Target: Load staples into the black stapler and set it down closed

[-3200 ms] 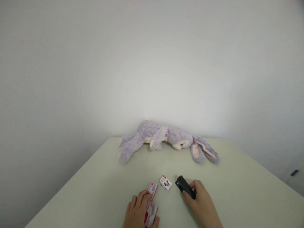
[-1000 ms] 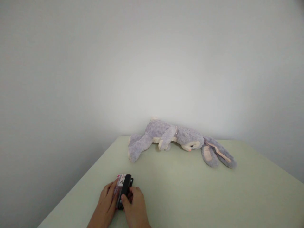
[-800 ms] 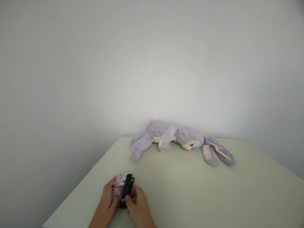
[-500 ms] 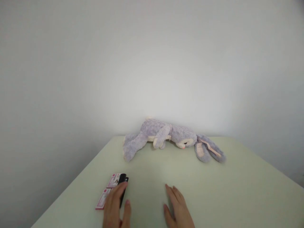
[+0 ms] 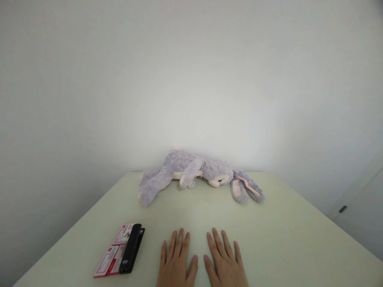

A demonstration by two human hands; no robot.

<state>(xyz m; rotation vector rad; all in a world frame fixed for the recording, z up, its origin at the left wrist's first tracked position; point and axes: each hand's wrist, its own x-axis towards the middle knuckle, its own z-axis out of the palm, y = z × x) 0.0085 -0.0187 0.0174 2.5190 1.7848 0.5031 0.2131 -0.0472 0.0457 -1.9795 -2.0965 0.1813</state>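
My left hand (image 5: 176, 264) lies palm down on the table with its fingers spread, holding nothing. Beside it my right hand (image 5: 226, 264) rests flat in the same way, fingers apart and empty. A narrow gap separates the two thumbs. To the left of my left hand, and not touching it, is a black stapler (image 5: 131, 249) lying lengthwise. Two small flat white and red boxes, one farther back (image 5: 123, 234) and one nearer (image 5: 107, 261), sit against the stapler's left side.
A light purple plush rabbit (image 5: 191, 167) lies on its side along the back of the pale green table (image 5: 284, 235), its long ears pointing right. Behind the table stands a plain white wall (image 5: 191, 79). A small dark object (image 5: 342, 209) shows at the far right, beyond the table edge.
My left hand has come away from beside the stapler and boxes, and both hands are now flat with fingers spread. The rabbit, stapler and boxes appear farther left as the view shifts.
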